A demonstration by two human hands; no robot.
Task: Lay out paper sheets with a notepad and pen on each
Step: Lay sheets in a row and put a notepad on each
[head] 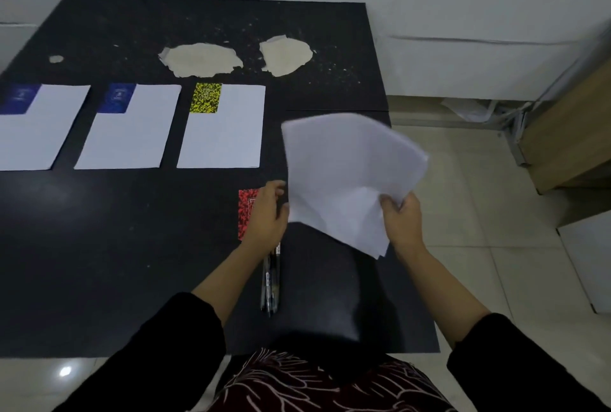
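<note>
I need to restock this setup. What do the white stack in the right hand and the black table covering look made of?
Stack of sheets: thin white paper, matte; it bends and fans where the right hand grips it. Table covering: looks like a dark matte mat, possibly rubber or foam; worn patches show a pale layer underneath.

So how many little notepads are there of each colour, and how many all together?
Blue notepads: 2, one on the far left sheet and one on the next sheet.
Yellow notepad: 1, on the third sheet.
Red notepad: 1, on the black table, partly behind the left hand.
Total: 4
</note>
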